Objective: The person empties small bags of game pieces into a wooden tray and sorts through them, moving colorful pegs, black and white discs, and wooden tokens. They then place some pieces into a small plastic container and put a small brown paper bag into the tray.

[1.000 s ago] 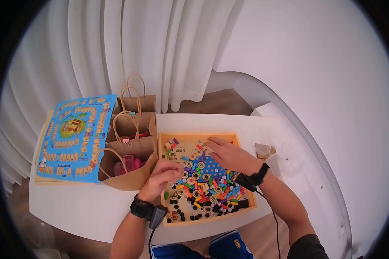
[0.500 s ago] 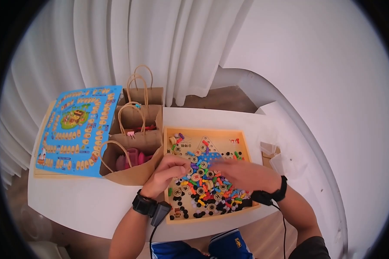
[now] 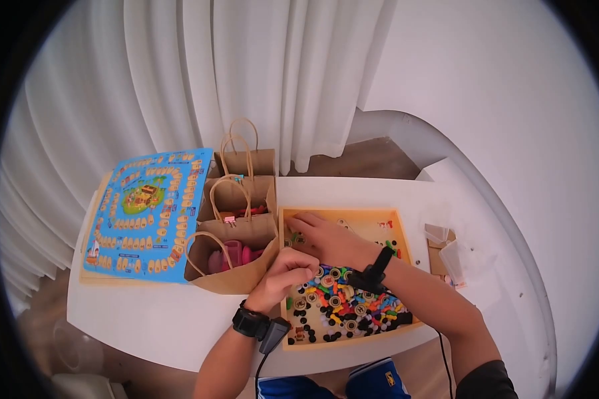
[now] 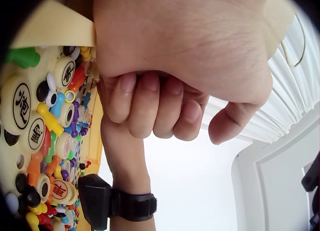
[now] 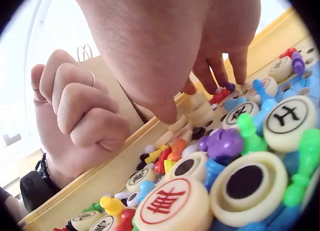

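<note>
A shallow wooden tray (image 3: 406, 241) holds many colourful pegs, balls and round character discs (image 5: 167, 205). My right hand (image 3: 336, 241) reaches over the tray's far left corner; in the right wrist view that hand (image 5: 210, 30) has its fingers extended down, tips at small pieces by the rim. My left hand (image 3: 286, 276) hovers at the tray's left edge, its fingers curled. Nothing shows between the left hand's (image 4: 175, 55) curled fingers in the left wrist view, and part of its palm is hidden. The right forearm covers some pieces.
Paper bags (image 3: 236, 279) with pink and red items stand left of the tray. Beyond them lies a blue printed game board (image 3: 173, 229). Clear plastic boxes (image 3: 452, 259) sit to the right on the white table (image 3: 140, 326). A white curtain (image 3: 166, 80) hangs behind.
The right hand has swept from the tray's middle to its far left corner, after starting at the far side. The left hand has stayed curled by the left edge. The head view has shifted.
</note>
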A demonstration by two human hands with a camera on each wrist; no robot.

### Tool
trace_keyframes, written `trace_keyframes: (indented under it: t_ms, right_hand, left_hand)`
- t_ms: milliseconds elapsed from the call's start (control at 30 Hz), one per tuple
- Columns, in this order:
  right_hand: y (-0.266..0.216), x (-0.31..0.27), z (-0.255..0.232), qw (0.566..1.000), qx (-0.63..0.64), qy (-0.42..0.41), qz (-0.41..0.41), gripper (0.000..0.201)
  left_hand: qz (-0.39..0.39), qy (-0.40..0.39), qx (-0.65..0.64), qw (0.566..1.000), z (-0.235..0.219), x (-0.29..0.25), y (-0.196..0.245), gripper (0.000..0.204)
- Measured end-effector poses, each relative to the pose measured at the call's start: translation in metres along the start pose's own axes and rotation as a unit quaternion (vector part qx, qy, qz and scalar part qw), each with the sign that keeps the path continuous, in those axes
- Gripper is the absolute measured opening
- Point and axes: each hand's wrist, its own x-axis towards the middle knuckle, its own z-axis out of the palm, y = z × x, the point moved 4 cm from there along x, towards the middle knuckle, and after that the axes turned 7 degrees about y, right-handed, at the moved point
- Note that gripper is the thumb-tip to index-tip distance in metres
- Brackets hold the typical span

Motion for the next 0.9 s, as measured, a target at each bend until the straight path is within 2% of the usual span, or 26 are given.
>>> trace_keyframes:
  t_ms: [33,100,133,200,267,333,400,533,600,733,800,900]
  right_hand:
    - [0.003,-0.005,-0.002,1.000,0.000,-0.003,0.001,0.049]
    - [0.006,-0.015,-0.004,0.997,-0.012,-0.076,-0.014,0.041]
    - [0.003,-0.023,-0.006,0.997,-0.015,-0.078,-0.015,0.041]
    - [-0.026,-0.045,-0.015,0.995,-0.027,-0.092,-0.041,0.031]
    - [-0.059,-0.063,-0.032,0.993,-0.026,-0.116,-0.023,0.032]
    - [-0.066,-0.076,-0.040,0.990,-0.025,-0.137,-0.003,0.034]
    - [-0.069,-0.086,-0.047,0.986,-0.010,-0.159,-0.043,0.035]
    - [-0.029,-0.084,-0.070,0.992,-0.037,-0.120,-0.028,0.037]
    - [0.001,-0.078,-0.080,0.988,-0.061,-0.112,0.091,0.044]
    - [0.030,-0.075,-0.066,0.986,-0.063,-0.113,0.102,0.055]
    - [0.023,-0.074,-0.055,0.981,-0.127,-0.138,0.042,0.062]
    - [-0.005,-0.088,-0.046,0.979,-0.071,-0.187,0.047,0.064]
  left_hand:
    - [0.000,0.015,-0.003,1.000,0.004,0.000,0.005,0.033]
    - [0.002,0.031,-0.007,1.000,0.005,-0.001,0.006,0.036]
    - [-0.002,0.034,-0.012,0.999,0.004,-0.001,0.004,0.035]
    - [0.000,0.036,-0.023,0.999,0.005,-0.001,0.004,0.034]
    - [-0.007,0.068,-0.011,0.998,0.007,-0.002,0.008,0.033]
    - [-0.010,0.057,-0.010,0.998,0.005,-0.002,0.010,0.032]
    - [-0.021,0.058,-0.005,0.998,0.007,-0.003,0.010,0.031]
    - [-0.019,0.028,-0.032,0.999,0.000,-0.003,0.000,0.028]
    - [-0.020,0.019,-0.043,0.999,0.000,-0.003,-0.001,0.028]
    - [-0.014,0.000,-0.042,0.999,-0.005,-0.001,-0.006,0.027]
    - [-0.022,0.005,-0.032,0.999,-0.005,-0.002,-0.005,0.028]
    - [-0.021,0.035,-0.021,0.999,-0.003,-0.004,-0.003,0.028]
